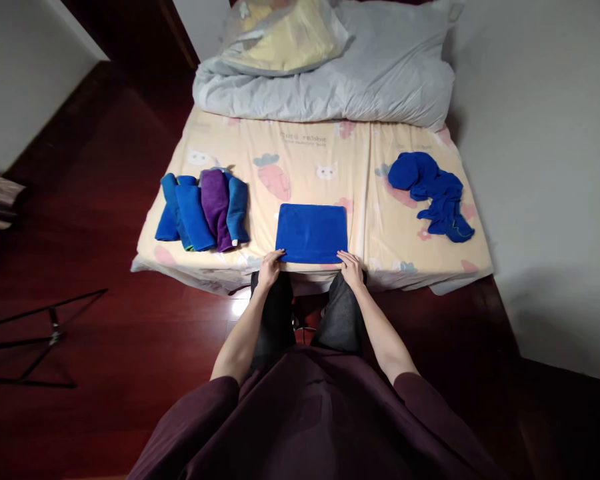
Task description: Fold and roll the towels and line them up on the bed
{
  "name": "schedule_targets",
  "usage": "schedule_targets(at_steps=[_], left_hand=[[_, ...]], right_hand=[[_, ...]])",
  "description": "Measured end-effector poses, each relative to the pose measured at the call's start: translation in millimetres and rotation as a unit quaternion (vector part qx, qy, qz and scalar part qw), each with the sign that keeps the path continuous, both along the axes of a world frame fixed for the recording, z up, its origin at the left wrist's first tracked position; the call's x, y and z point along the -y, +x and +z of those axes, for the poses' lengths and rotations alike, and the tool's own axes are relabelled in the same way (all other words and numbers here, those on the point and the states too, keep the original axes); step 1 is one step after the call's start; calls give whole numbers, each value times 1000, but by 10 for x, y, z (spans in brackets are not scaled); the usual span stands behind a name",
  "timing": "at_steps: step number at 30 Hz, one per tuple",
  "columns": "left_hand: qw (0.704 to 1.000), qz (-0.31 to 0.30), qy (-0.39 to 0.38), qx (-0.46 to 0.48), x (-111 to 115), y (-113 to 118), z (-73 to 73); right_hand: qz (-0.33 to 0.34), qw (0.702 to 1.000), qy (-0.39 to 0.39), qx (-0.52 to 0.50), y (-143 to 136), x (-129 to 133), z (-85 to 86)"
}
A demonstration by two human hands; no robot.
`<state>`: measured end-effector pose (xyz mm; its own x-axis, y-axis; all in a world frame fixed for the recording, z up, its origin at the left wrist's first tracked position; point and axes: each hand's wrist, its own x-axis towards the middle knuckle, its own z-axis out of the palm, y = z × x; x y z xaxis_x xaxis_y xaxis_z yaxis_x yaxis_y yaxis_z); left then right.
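Note:
A blue towel (311, 230), folded to a flat rectangle, lies at the front edge of the bed. A narrow strip along its near edge appears turned over. My left hand (271, 265) has its fingers closed on the near left corner. At the near right corner, my right hand (350, 268) grips in the same way, thumb and fingers close together. Left of the towel lie several rolled towels, among them a purple roll (215, 207) and a blue roll (195, 215). Over on the right, crumpled blue cloth (433, 190) sits in a loose heap.
The bed (320, 153) has a cream sheet printed with carrots and cats. A grey quilt (380, 73) is bunched at the back, with a clear bag (290, 40) of something yellow on it. Black tripod legs (50, 340) stand on the floor at left. A wall (545, 167) borders the right.

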<state>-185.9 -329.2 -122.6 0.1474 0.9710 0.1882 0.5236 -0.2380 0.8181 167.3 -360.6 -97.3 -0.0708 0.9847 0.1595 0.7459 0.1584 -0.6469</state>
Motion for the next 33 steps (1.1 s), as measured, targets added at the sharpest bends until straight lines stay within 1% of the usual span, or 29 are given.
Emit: schedule_targets(at_steps=[7,11,16,20,25,27,31,33], left_hand=[[995,70,-42,63,-47,-21,-50],[989,106,-56,89,-56,-34,-44],[978,155,-81,115,-62,-33,-9],[975,173,-85,114,-54,-21,17],[973,194,-58,109,-22,3,45],[973,195,-52,112,-15,13,55],[973,201,-41,102,-22,42,69],[973,206,-34,102,-27,58,67]], right_hand=[[-37,999,-12,-37,16,-19,34],[-53,998,1,-39,32,-6,19],[-95,993,-48,-50,14,16,34],[-124,987,-76,-70,-4,26,70],[-139,985,-87,-57,-9,20,54],[-140,985,-84,-62,-6,11,26],[-137,985,-52,-88,6,-10,-34],[-145,984,-46,-94,12,-20,-59]])
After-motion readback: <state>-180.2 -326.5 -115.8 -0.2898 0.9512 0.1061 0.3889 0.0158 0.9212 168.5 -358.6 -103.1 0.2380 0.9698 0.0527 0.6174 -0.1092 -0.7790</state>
